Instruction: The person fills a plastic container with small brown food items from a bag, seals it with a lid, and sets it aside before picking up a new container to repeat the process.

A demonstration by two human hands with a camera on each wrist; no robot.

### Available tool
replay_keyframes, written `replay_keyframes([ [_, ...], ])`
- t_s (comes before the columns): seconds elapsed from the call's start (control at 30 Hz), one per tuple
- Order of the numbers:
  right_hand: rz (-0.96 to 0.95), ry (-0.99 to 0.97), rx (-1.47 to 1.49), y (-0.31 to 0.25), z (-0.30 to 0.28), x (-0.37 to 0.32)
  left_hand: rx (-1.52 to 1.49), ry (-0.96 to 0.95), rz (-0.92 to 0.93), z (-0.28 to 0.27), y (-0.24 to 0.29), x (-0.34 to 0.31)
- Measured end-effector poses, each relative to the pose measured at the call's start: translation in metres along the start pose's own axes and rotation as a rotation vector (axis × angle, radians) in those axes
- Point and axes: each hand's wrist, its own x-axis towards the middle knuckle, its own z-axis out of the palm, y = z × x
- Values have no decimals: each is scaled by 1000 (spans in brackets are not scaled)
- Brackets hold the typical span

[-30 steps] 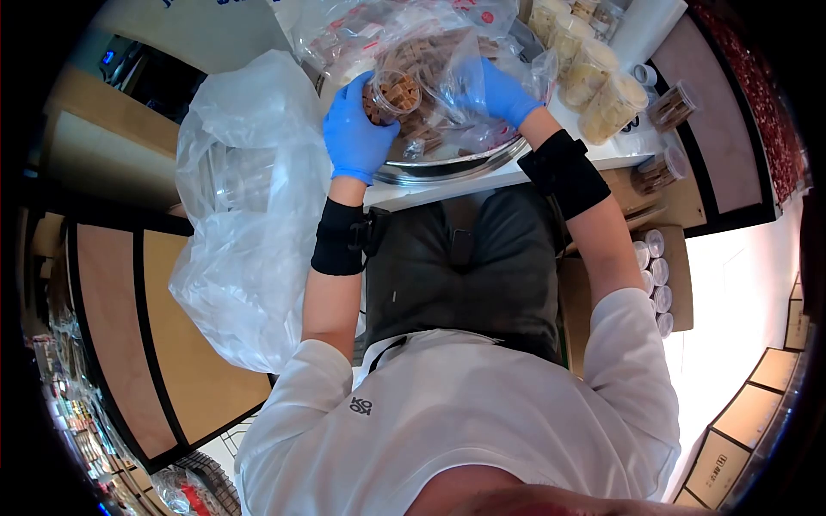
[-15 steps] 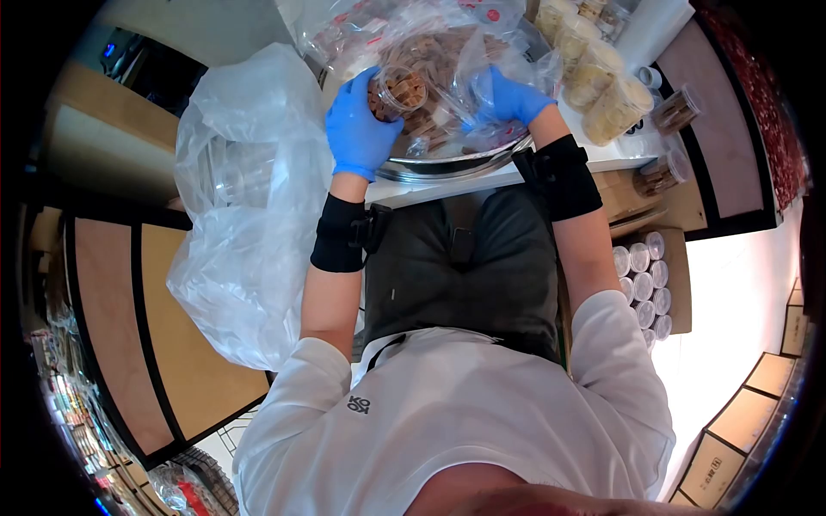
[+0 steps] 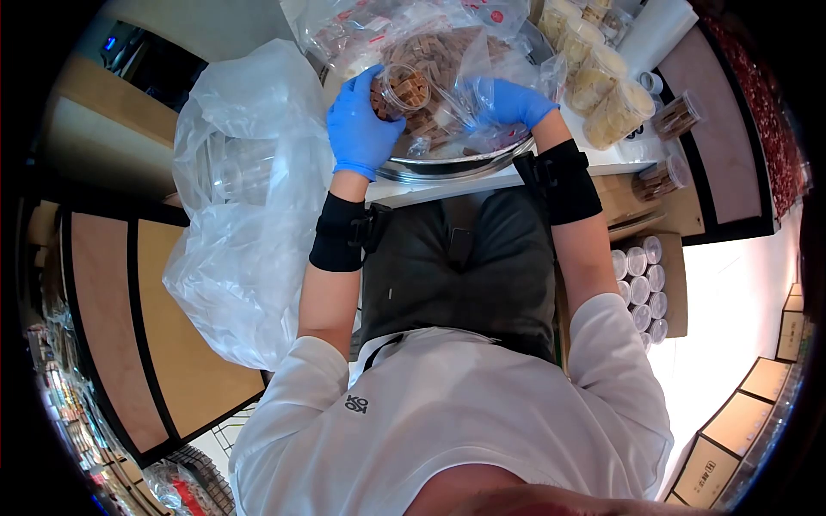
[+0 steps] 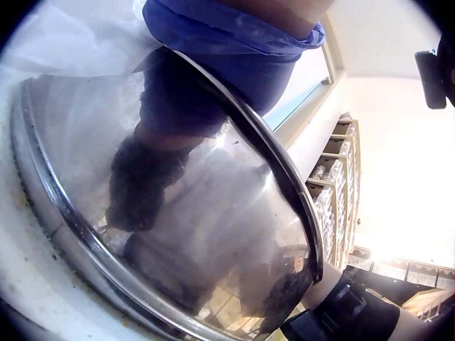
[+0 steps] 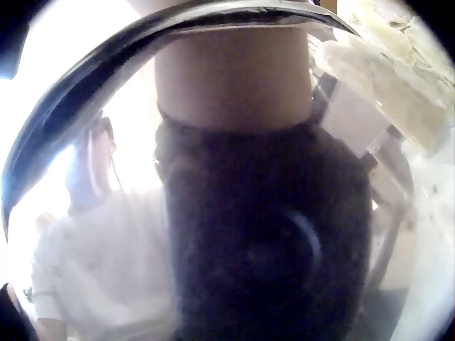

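My left hand [image 3: 363, 129], in a blue glove, grips a clear round plastic jar [image 3: 406, 89] with brown, block-shaped pieces inside. The jar is tilted over a shiny metal basin [image 3: 465, 167], whose side fills much of both wrist views. Brown pieces [image 3: 434, 52] are heaped in the basin on a clear plastic bag [image 3: 387, 26]. My right hand [image 3: 516, 103], gloved too, reaches over the basin's right side into the bag and the pieces. Clear film covers its fingers, and I cannot tell whether they hold anything. In the left wrist view the glove's cuff [image 4: 234, 35] hangs over the rim.
Jars of pale pieces [image 3: 615, 112] stand right of the basin, with a white roll [image 3: 658, 34] behind. Jars of brown pieces [image 3: 661, 178] stand farther right, above several lidded clear jars [image 3: 638, 288]. A big translucent bag [image 3: 245, 232] hangs at the left.
My right hand has drawn back a little toward the right, then turned its fingers leftward into the bag. The left hand and its jar have shifted slightly right.
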Motion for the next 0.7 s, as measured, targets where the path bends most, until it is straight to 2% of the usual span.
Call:
replay_keyframes([
  [0.13, 17, -5, 34, 5, 5, -1, 1, 14, 21, 2, -2, 0],
  [0.2, -112, 180, 100, 5, 10, -6, 7, 12, 19, 1, -1, 0],
  [0.23, -113, 180, 99, 5, 9, -5, 14, 10, 16, 1, -1, 0],
  [0.3, -229, 253, 116, 2, 3, -3, 17, 10, 11, 1, -1, 0],
  [0.4, -154, 364, 261, -8, 1, -4, 24, 17, 15, 0, 0, 0],
  [0.53, -271, 293, 339, -12, 1, -5, 0, 21, 18, 2, -2, -1],
  [0.6, -120, 40, 171, -11, 2, -5, -1, 22, 15, 2, -2, -1],
  [0.7, -129, 148, 68, -7, 4, -4, 13, 19, 9, 1, -1, 0],
])
